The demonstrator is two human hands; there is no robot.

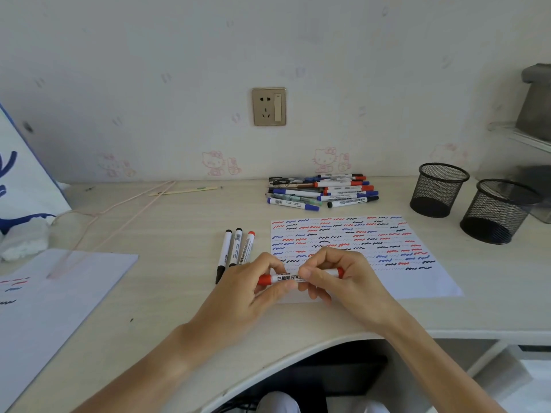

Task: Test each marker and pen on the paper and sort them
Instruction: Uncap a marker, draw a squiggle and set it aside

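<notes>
Desk [167, 222] carries the test paper [429, 281], nearly full of red, blue and black squiggles; untested pile [323, 190] behind it, two empty mesh cups [439, 190] to the right, three markers [237, 251] laid left of the sheet. Red whiteboard marker [286, 278] is held just over the sheet's near-left edge, long axis running left-right. Left hand [253, 289] is closed on the left end, right hand [343, 281] pinches the barrel toward the right end. White barrel, red both ends; likely uncapping or recapping.
</notes>
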